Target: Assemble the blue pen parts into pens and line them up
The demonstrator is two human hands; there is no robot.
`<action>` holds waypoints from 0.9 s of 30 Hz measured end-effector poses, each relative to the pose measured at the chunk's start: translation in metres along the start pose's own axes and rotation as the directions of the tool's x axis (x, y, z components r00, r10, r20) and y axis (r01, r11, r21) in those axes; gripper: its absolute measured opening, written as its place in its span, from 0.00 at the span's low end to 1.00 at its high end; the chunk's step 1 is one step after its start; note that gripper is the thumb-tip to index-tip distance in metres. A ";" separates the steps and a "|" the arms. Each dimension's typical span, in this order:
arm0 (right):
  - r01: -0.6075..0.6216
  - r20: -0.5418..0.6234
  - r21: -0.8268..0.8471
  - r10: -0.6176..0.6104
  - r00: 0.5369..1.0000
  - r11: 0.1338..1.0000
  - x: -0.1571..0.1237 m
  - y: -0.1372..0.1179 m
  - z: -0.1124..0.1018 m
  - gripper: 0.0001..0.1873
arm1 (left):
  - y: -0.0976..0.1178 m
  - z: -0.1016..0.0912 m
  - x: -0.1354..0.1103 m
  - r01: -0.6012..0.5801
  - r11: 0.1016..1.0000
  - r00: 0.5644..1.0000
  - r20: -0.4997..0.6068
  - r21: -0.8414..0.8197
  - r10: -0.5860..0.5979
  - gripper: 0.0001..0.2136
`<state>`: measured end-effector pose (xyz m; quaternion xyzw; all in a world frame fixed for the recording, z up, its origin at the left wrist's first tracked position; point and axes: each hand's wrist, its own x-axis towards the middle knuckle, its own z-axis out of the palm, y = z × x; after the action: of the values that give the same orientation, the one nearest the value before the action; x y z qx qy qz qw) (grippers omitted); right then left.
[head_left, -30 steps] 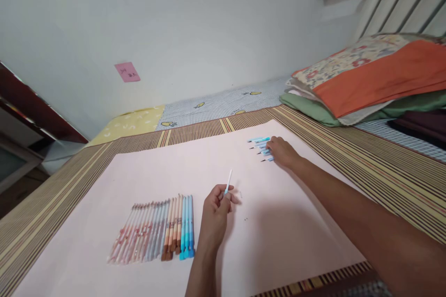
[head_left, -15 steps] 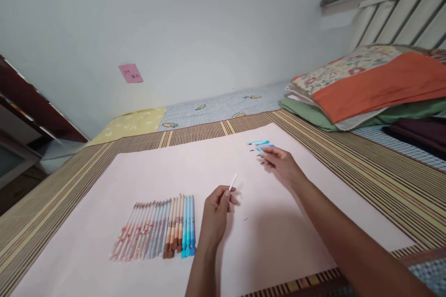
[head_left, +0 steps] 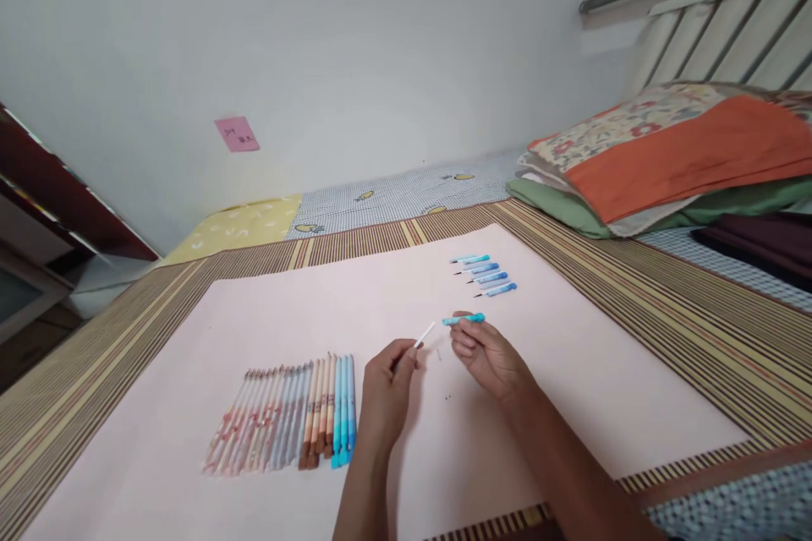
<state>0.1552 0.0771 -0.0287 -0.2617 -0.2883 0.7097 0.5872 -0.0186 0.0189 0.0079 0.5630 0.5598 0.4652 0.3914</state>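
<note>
My left hand (head_left: 386, 393) is closed on a thin white refill stick (head_left: 425, 333) that points up and to the right. My right hand (head_left: 488, 355) pinches a short blue pen tip piece (head_left: 464, 319) at its fingertips, close to the stick's end. Both hands hover over a large pale pink sheet (head_left: 266, 330). A row of several pen barrels (head_left: 292, 427), pink, brown and blue, lies left of my left hand. Several more blue tip pieces (head_left: 485, 273) lie in a small row beyond my right hand.
The pink sheet lies on a striped woven mat (head_left: 666, 287) over a bed. Folded blankets and a pillow (head_left: 666, 152) are stacked at the right. A pink note (head_left: 236, 133) sticks to the white wall. Dark furniture (head_left: 38, 211) stands at the left.
My right hand has come back from the far row of tip pieces with one blue piece, toward my left hand. The left hand has kept hold of the white stick.
</note>
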 end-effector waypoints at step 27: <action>0.043 0.176 -0.388 0.029 0.984 0.921 -0.003 0.017 0.004 0.17 | -0.004 -0.007 -0.003 -0.046 0.971 0.999 0.006 0.233 0.046 0.07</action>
<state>0.1414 0.0708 -0.0377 -0.3077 -0.4760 0.6565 0.4978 -0.0264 0.0153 0.0056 0.6181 0.5973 0.4050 0.3117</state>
